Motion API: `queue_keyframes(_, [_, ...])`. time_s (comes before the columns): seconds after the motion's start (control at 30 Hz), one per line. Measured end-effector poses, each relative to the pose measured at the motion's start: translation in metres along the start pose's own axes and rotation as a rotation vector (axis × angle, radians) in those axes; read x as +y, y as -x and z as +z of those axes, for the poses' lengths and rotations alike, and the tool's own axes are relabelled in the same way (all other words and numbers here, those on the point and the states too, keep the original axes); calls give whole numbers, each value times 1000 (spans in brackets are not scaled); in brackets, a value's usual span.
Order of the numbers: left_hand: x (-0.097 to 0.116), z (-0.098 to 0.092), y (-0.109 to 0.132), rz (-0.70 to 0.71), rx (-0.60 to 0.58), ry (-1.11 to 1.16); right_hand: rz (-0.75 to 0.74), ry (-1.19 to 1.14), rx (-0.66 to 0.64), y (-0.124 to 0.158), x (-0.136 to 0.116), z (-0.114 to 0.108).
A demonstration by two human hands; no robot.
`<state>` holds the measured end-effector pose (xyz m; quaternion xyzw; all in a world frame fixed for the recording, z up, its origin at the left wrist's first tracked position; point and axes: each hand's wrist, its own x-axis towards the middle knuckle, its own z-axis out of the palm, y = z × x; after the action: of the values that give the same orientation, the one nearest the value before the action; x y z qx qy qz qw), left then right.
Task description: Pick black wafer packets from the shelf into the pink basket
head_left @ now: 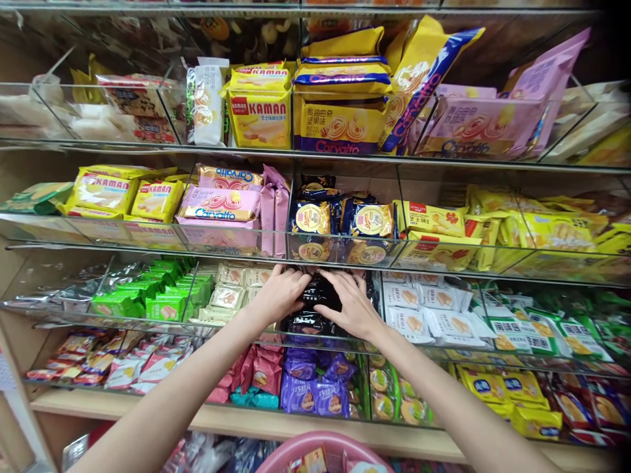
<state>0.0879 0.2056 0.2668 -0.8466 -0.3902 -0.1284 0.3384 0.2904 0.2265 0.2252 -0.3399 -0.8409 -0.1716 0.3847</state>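
Both hands reach into a middle compartment of the third shelf, which holds shiny black snack packets [311, 322]. My left hand [282, 295] comes from the left with its fingers curled over the left side of the packets. On the other side, my right hand [349, 303] has its fingers bent over the packets and its thumb apart below them, with black wrapping between. The fingertips are partly hidden under the shelf edge above. Cream-coloured packets [229, 294] lie just left of my left hand, and white packets [405, 320] lie right of my right hand.
Clear dividers and a clear front strip [231, 326] bound the compartments. Above sit dark blue cookie packets [311, 218] and pink ones [221, 203]. Purple packets [315, 394] lie below. A pink basket [280, 453] with packets inside stands at the bottom, between my arms.
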Motion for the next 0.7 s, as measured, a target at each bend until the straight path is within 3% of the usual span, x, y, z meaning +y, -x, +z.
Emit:
queue_keyframes(0.2, [-1, -2, 2, 3, -29, 3, 51, -56, 230, 27, -13, -13])
queue_keyframes(0.4, [3, -10, -2, -19, -63, -34, -227, 26, 114, 51, -52, 2])
queue_keyframes(0.7, [31, -32, -7, -146, -53, -149, -164, 34, 120, 50, -50, 21])
